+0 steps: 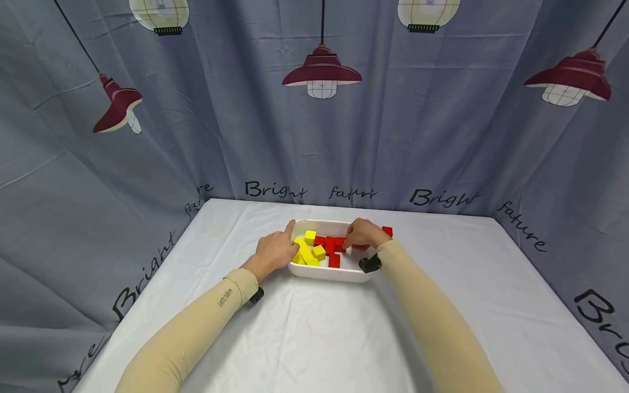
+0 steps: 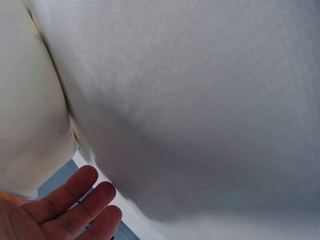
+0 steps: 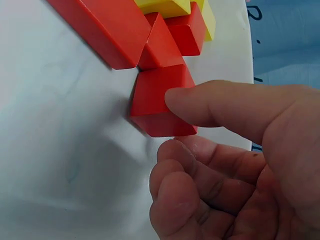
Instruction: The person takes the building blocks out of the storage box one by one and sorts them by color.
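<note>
A white tray (image 1: pixel 326 274) holds red and yellow blocks. My left hand (image 1: pixel 275 250) grips its left end, the index finger along the rim and the thumb over the inside. In the left wrist view, several fingers of the left hand (image 2: pixel 75 210) extend outside the tray wall (image 2: pixel 30 110). My right hand (image 3: pixel 240 155) is inside the tray, holding a red block (image 3: pixel 162 100) between thumb and index finger. That block touches a row of other red blocks (image 3: pixel 112 30). Yellow blocks (image 1: pixel 306 252) lie near my left thumb.
Another red block (image 1: pixel 387 231) shows beyond my right wrist; whether it is in the tray cannot be told. The tray rests on a table with a white cloth (image 1: pixel 304 338). A grey curtain (image 1: pixel 295 142) with printed lamps hangs behind and along both sides.
</note>
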Motion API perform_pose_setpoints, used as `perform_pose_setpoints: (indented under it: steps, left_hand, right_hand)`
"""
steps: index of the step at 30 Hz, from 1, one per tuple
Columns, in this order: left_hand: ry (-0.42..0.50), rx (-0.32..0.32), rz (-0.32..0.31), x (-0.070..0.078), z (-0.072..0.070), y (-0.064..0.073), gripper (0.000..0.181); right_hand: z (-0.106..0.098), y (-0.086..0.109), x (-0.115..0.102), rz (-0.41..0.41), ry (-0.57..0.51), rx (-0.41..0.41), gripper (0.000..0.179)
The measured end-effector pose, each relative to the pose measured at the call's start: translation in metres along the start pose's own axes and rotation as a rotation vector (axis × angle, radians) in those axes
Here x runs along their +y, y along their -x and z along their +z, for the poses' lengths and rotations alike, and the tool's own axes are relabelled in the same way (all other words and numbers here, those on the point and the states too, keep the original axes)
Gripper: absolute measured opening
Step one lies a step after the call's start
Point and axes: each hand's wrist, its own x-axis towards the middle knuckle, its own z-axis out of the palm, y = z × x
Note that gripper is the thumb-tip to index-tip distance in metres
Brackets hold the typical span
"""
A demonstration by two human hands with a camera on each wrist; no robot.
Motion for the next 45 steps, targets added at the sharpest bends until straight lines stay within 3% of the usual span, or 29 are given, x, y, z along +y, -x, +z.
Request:
perform_pose_setpoints:
  steps: [20, 36, 45]
  left_hand:
    - [0.017, 0.002, -0.002, -0.0001, 0.0005, 0.0, 0.072]
    - [0.025, 0.013, 0.012, -0.0016, 0.0011, 0.0022, 0.072]
    - [0.023, 0.007, 0.015, -0.0026, -0.0002, 0.0007, 0.072]
  right_hand:
    - [0.0007, -0.0033, 0.0066, -0.123, 0.005, 0.001, 0.022]
    - [0.0011, -0.0031, 0.0089, -0.152, 0.027, -0.018, 0.026]
    - [-0.0035, -0.0003, 0.0081, -0.212, 0.014, -0.003, 0.023]
